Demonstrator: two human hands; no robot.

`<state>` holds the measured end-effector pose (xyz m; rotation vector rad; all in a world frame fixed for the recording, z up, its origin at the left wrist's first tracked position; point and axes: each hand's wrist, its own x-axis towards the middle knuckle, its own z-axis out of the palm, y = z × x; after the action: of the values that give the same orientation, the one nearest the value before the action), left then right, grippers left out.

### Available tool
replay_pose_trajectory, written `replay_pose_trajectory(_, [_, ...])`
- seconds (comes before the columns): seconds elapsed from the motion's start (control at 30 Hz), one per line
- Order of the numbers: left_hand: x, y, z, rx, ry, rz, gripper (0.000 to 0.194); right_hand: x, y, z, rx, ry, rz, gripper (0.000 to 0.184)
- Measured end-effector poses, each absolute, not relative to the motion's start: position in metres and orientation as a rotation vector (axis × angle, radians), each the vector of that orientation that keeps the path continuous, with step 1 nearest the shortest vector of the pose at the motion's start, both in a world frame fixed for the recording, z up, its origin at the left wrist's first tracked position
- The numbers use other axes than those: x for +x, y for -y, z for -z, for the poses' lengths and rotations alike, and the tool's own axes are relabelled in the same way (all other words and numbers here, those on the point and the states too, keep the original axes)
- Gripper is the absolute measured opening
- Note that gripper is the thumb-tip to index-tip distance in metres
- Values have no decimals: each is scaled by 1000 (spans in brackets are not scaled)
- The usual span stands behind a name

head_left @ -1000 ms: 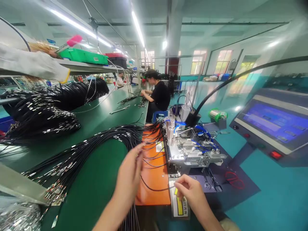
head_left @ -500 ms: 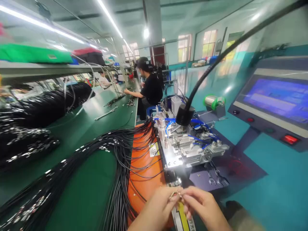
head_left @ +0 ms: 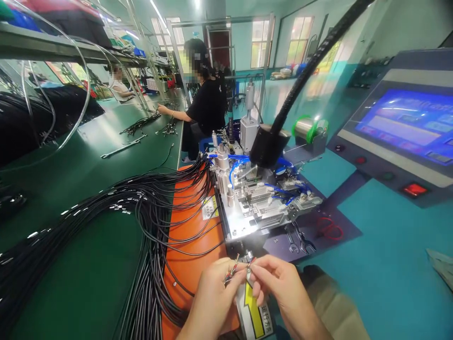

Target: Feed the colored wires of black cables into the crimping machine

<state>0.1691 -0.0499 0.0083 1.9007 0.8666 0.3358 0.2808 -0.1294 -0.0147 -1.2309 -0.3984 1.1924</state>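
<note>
Your left hand [head_left: 219, 288] and right hand [head_left: 278, 281]: both pinching stripped wire ends [head_left: 231, 273] between them, just short of machine's [head_left: 244, 222] near edge. Black cables [head_left: 150, 278] crowd left; open floor [head_left: 396, 274] right, beyond knee [head_left: 332, 302].

Two near hands [head_left: 217, 288] [head_left: 281, 283], one spool [head_left: 305, 127] — apparently two wrenches [head_left: 303, 240].

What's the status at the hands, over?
Left hand, right hand both pinching coloured wire ends. Black cables partly over orange panel. Machine just ahead.
</note>
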Motion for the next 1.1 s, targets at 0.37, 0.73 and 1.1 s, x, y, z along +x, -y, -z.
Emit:
replay_pose_trajectory(0.37, [166,52,-6,2003,-855,-322,23,285,131,13,-1341,483,-1213,32])
replay_pose_trajectory(0.73, [167,57,-6,1913,-934,-402,25,279,138,25,-1730,1141,-617,27])
replay_pose_trajectory(1.1, [168,59,-3,1855,-893,-415,25,303,143,7,-1677,1395,-305,7])
